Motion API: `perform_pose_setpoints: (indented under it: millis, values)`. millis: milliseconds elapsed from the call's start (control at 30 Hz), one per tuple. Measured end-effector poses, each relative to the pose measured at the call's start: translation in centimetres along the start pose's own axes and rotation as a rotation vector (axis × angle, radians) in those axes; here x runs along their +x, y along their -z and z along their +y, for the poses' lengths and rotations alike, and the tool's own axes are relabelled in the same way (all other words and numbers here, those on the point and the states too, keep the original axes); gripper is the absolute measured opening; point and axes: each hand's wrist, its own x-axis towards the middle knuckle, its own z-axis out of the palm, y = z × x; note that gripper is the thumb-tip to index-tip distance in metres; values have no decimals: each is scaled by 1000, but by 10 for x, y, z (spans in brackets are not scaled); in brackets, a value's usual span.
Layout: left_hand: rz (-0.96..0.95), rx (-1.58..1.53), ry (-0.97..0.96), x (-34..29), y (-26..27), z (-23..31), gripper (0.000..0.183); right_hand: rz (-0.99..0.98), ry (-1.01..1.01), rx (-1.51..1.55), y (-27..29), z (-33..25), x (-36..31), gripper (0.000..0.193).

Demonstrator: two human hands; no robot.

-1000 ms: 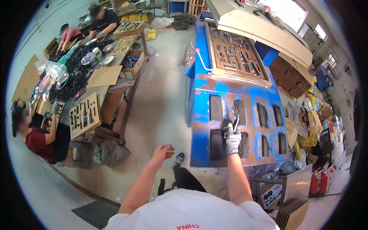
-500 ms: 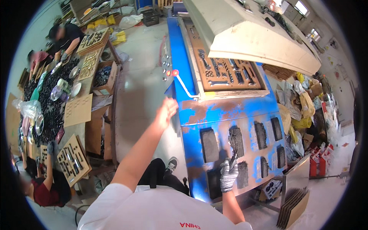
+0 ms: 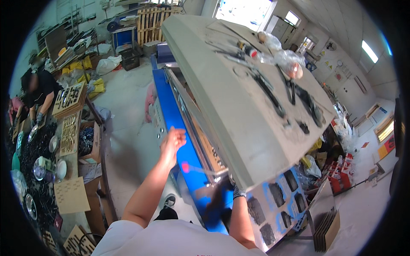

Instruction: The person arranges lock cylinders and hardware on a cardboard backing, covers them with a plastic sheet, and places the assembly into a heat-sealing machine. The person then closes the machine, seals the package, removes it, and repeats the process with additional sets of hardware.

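Observation:
My bare left hand [image 3: 173, 145] hangs over the blue side of the machine [image 3: 188, 160], fingers apart and holding nothing. Near it is a lever with a red knob [image 3: 185, 167]. My right hand [image 3: 238, 191], in a grey-and-white glove, is at the front lower corner of the large beige lid [image 3: 243, 141]; its fingers are mostly hidden there. The lid tilts over a framed board [image 3: 207, 147], of which only a narrow strip with metal parts shows. Dark pads [image 3: 256, 210] are set in the blue front panel.
Loose tools [image 3: 269, 96] and clear plastic bags [image 3: 288, 62] lie on the lid. To the left, a worktable [image 3: 72, 170] carries boards, dishes and dark parts, with a person [image 3: 42, 91] at its far end. Stacked boards [image 3: 326, 230] stand at the lower right.
The view has shifted up and right. The lid now hides most of the framed board. My right hand went from the front panel, where it held a dark tool, up to the lid's corner.

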Motion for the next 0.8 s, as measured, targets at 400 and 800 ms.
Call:
perform_pose_setpoints:
  millis: [400,800]
  values:
    - [-435,-190,532,99,-5,-111,66,327,189,-439,-50,-63,-83,27]
    - [-206,-88,325,241,-30,-73,57,288,165,-376,-85,-55,-56,23]
